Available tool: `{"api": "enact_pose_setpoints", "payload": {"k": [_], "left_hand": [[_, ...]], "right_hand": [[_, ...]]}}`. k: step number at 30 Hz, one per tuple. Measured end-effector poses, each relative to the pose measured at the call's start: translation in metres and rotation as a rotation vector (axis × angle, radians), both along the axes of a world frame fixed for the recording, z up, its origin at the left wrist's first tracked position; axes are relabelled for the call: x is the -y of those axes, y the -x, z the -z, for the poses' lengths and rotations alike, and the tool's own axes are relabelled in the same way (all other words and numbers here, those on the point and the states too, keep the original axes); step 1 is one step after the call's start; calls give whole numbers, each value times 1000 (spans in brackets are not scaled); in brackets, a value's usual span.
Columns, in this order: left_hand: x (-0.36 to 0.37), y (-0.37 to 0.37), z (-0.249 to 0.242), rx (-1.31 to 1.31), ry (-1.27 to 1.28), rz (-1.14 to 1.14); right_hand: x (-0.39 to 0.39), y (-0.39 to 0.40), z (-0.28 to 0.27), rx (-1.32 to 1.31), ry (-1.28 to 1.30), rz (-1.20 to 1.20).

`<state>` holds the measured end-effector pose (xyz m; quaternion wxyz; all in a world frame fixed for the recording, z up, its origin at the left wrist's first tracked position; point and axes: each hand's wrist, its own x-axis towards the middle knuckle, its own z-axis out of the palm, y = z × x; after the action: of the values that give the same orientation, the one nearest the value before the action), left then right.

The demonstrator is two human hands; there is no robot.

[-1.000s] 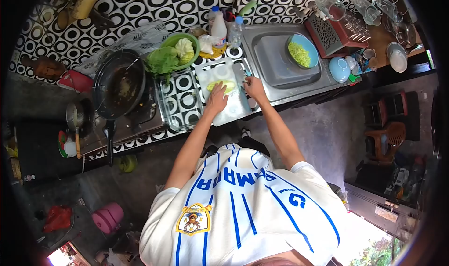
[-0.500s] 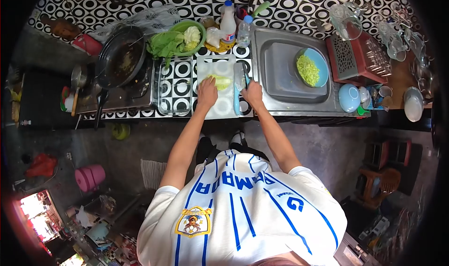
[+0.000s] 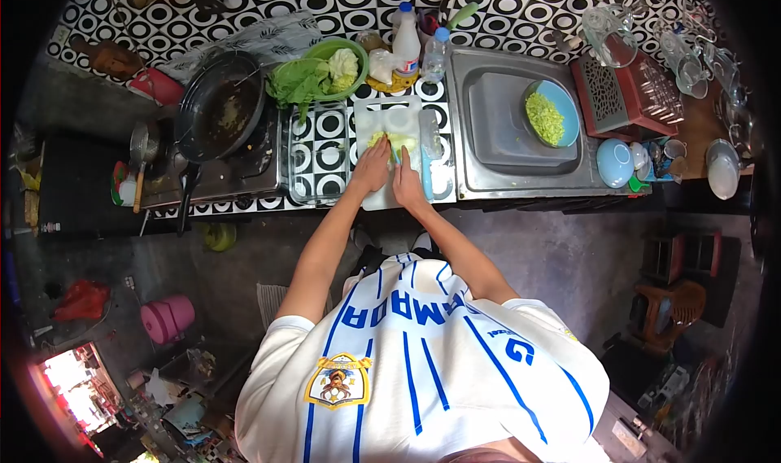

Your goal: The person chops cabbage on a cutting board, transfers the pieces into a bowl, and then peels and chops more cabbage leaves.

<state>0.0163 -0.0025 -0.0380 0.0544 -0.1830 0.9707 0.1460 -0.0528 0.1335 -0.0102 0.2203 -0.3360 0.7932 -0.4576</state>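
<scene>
On the translucent white cutting board (image 3: 380, 116) lies pale green cabbage (image 3: 401, 141). My left hand (image 3: 372, 167) presses its fingers down on the cabbage, holding it near the middle of the board. Close beside it, my right hand (image 3: 408, 184) is closed around the handle of a knife (image 3: 396, 155); the blade is partly hidden between the hands. A wider light-blue-handled blade (image 3: 429, 166) lies along the board's right side, with no hand on it. In the sink sits a blue bowl (image 3: 567, 109) of chopped cabbage (image 3: 543, 119).
Left of the board is a clear glass tray (image 3: 313, 196), then a black wok (image 3: 220, 109) on the stove. Behind stand a green basin (image 3: 360, 79) of leafy vegetables, a white bottle (image 3: 407, 40) and a clear bottle (image 3: 436, 56). The metal sink (image 3: 521, 180) adjoins on the right.
My right hand has moved left with the knife, from the board's right edge to the cabbage beside my left hand. The view has shifted slightly.
</scene>
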Motion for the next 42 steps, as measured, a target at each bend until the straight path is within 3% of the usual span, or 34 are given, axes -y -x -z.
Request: {"api": "enact_pose_setpoints", "payload": {"k": [9, 16, 24, 35, 40, 42], "left_hand": [[5, -3, 2, -171, -40, 50], [16, -3, 1, -32, 5, 102], [13, 2, -12, 132, 12, 97], [11, -4, -1, 54, 28, 135], [11, 0, 3, 74, 68, 116], [12, -1, 2, 78, 44, 124]], "right_hand": [[7, -13, 19, -95, -52, -25], [17, -20, 27, -199, -110, -36], [24, -17, 19, -106, -152, -27], [-7, -50, 7, -30, -145, 75], [-38, -69, 14, -143, -95, 67], [-51, -81, 7, -91, -245, 58]]}}
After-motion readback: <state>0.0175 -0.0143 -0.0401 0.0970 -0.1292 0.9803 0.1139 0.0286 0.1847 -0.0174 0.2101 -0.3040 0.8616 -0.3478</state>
